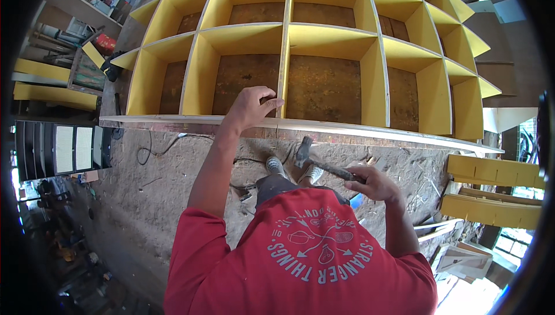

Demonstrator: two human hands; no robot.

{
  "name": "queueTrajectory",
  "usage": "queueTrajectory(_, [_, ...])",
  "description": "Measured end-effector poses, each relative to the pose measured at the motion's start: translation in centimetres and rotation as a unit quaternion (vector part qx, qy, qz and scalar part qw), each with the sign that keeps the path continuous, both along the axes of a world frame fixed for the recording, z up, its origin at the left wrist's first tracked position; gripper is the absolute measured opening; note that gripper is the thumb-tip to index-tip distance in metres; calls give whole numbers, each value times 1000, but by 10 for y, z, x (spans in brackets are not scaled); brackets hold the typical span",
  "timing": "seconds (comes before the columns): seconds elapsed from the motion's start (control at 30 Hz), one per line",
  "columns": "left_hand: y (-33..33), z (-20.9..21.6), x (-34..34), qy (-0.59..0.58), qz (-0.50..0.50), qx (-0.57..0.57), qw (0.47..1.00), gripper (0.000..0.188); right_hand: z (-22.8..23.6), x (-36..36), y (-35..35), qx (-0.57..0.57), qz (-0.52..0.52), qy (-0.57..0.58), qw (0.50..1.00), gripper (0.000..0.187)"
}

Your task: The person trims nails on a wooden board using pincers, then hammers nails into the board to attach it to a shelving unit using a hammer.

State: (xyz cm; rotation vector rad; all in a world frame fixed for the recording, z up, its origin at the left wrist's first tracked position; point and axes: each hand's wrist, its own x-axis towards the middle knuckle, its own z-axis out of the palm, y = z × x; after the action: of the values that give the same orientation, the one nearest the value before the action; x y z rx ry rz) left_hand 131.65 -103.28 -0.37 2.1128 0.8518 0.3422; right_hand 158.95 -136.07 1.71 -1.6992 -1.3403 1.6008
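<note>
My right hand [377,184] is wrapped round the handle of a hammer [328,168]. The hammer points left, its metal head in front of my body, below the edge of a large yellow grid of crossed panels [332,38]. My left hand [252,107] is at the near side of the grid, fingers curled and thumb towards the end of an upright divider [285,49]. Whether something small sits between those fingertips, I cannot make out. A long pale strip [341,125] runs along the grid's near edge, under my left wrist.
The grid lies on a stained wooden worktop [325,86]. Yellow slotted boards [491,171] are stacked at the right, and more yellow boards [55,96] lie at the left. A dark cable [151,152] trails over the dusty floor [156,199]. A black slatted unit [60,148] stands at the left.
</note>
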Motion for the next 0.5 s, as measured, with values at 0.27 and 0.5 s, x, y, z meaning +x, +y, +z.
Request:
queueTrajectory(0.27, [13,-9,-15,-37,-69,-78,994,42,-2,-20,44,12,126,-69,990,42])
queueTrajectory(0.5, [21,-5,-20,-10,-115,-100,988,60,-23,-20,65,-46,158,-98,981,44])
